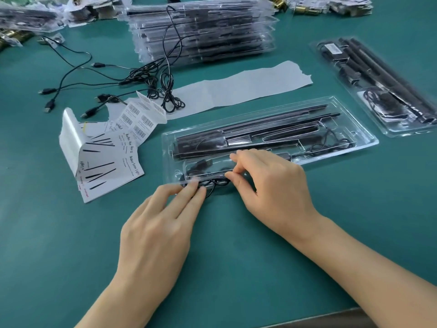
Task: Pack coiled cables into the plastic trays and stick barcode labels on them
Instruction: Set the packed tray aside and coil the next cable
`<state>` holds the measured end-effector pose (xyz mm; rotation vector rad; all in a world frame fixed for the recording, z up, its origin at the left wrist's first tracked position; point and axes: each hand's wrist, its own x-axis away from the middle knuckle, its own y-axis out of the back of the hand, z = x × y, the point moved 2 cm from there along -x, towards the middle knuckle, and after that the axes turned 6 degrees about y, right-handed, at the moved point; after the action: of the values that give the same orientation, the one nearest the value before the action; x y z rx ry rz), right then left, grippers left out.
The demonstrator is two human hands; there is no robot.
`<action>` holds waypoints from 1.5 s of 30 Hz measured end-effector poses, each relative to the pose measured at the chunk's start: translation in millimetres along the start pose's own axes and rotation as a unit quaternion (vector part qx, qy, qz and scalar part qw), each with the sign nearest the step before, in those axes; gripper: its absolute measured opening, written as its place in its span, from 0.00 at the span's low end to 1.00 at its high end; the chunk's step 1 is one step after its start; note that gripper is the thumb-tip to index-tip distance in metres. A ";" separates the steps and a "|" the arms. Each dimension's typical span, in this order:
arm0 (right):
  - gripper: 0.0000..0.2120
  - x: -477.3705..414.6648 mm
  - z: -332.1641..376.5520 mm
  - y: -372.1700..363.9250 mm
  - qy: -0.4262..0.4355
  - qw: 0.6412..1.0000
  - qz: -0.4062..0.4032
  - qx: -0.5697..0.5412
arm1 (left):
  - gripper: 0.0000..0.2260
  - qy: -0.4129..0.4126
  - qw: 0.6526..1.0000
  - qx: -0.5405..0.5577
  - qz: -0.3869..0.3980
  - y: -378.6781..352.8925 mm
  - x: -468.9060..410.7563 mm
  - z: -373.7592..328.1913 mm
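Observation:
A clear plastic tray (364, 140) lies across the middle of the green table, with long black bars in it. At its near left corner a black coiled cable (212, 184) hangs partly over the tray's rim, its USB plug (203, 164) inside the small compartment. My left hand (160, 223) presses straight fingertips on the cable at the tray's edge. My right hand (267, 183) pinches the cable with thumb and forefinger by the same compartment. A sheet of barcode labels (139, 117) lies to the tray's left.
A stack of packed trays (203, 31) stands at the back. Loose black USB cables (101, 76) sprawl at the back left. A white backing strip (236, 88) lies behind the tray. Another packed tray (378, 86) sits at the right. Printed leaflets (104, 162) lie at the left.

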<state>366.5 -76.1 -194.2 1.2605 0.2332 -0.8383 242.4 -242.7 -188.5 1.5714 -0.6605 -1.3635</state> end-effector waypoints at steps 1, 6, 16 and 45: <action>0.09 0.4 0.1 -0.4 0.002 1.000 -0.001 0.000 | 0.19 0.005 1.000 -0.005 0.014 0.8 2.0 -4.1; 0.10 1.8 -1.8 -1.1 0.013 1.000 -0.012 0.000 | 0.21 0.052 0.992 0.027 0.110 0.5 7.8 -13.6; 0.14 1.4 -2.1 -1.0 0.018 1.000 -0.018 -0.003 | 0.21 0.135 0.952 0.250 0.110 2.5 4.9 3.9; 0.14 1.1 1.6 0.7 0.011 1.000 -0.013 0.021 | 0.24 0.054 0.954 0.225 0.189 0.9 1.9 17.8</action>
<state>367.2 -78.0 -193.9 1.3082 0.2513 -0.8557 226.0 -249.9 -187.9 1.7386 -1.1979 -0.8709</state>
